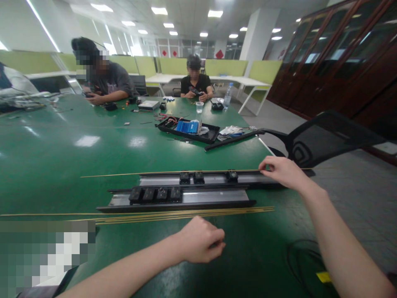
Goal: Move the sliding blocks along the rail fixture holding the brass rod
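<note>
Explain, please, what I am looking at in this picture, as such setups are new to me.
There is no machine: these are a person's bare left hand and right hand, seen by a camera on that person's head. On the green table, a near channel carries four black blocks, and a farther channel three. Several thin yellowish rods lie in front. The right hand pinches a golden rod along the farther channel; the left is loosely curled, with nothing visible in it.

Bright, even light falls from ceiling lights (159, 10), leaving white glare on the green bench (118, 155). Wide-angle stretching tilts the cabinet (335, 54) at right; the background looks soft; pixel blocks cover the lower-left corner.
</note>
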`<state>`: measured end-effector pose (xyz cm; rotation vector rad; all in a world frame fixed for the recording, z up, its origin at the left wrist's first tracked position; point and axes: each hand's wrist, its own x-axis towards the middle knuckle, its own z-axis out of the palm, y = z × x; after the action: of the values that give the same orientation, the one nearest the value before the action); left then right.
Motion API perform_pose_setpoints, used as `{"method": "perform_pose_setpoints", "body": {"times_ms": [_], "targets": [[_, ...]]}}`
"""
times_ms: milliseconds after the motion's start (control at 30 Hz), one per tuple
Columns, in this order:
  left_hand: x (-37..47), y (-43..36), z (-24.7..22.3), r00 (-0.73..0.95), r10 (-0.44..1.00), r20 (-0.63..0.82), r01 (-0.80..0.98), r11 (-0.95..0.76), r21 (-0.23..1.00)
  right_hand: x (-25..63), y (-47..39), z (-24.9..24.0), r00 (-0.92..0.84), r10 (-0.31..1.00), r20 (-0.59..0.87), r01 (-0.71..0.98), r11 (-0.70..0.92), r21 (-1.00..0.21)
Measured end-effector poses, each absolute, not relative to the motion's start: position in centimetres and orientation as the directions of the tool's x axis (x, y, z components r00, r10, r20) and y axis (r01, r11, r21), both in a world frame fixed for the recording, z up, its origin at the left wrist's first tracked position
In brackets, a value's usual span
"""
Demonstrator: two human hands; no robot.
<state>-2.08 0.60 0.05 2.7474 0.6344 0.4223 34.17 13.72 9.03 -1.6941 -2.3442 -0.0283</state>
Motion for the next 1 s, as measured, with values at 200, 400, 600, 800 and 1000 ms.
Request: {"method": "perform_pose_setpoints", "body": {"times_ms": [200,400,600,800,1000], "targets": [[-2.1,0.7,-0.1,0.861,0.461,0.213,0.380,-0.863,0.333,34.5,13.8,8.9,-0.278,0.938,0.208,0.945,0.306,-0.117],[-2.1,0.7,0.3,0.861,0.461,0.215,0.381,-0.864,0.329,34.2,13.6,9.1,-0.272,0.936,0.224,0.951,0.297,-0.082],[-2.1,0.6,0.4,0.868,0.457,0.195,0.385,-0.867,0.316,34.4,13.6,9.1,-0.273,0.937,0.216,0.953,0.295,-0.074],[-2.1,0.6,0.4,0.866,0.456,0.206,0.381,-0.868,0.319,35.0,13.8,8.7,-0.253,0.940,0.228,0.961,0.272,-0.055],[-2.1,0.7,0.3,0.871,0.453,0.191,0.381,-0.867,0.319,35.3,13.9,8.5,-0.260,0.942,0.213,0.958,0.279,-0.064]]}}
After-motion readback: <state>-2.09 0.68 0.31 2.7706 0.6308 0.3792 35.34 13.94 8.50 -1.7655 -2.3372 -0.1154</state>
